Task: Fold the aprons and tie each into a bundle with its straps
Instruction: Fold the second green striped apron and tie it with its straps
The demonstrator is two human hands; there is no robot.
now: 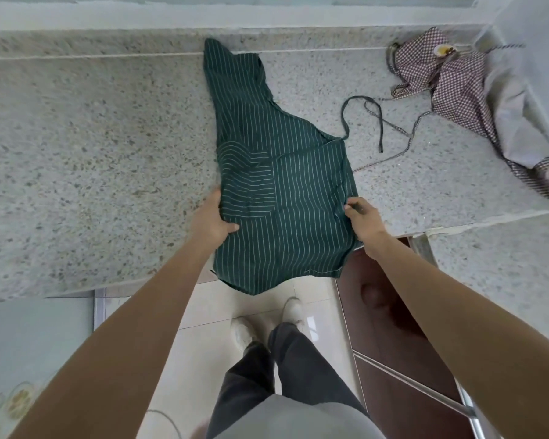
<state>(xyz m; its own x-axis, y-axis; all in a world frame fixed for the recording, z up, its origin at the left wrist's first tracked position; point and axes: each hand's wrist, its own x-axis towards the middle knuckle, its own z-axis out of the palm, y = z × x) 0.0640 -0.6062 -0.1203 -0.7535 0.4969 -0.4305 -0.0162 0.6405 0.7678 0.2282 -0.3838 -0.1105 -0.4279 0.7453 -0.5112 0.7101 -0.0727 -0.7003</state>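
Note:
A dark green apron with thin white stripes [282, 172] lies folded lengthwise on the speckled stone counter [92, 147], its bib toward the wall and its hem hanging over the front edge. My left hand [211, 218] grips its left edge, thumb on top of the cloth. My right hand [363, 218] pinches its right edge. A thin green strap [366, 117] trails in a loop to the right of the apron. A second apron, red-and-white checked [457, 87], sits crumpled at the back right.
The counter steps back at the right, above a dark brown cabinet door [390, 315]. A pale cloth or bag [520, 90] hangs over the checked apron at the far right. Below are my legs and white shoes on the tiled floor [203, 315].

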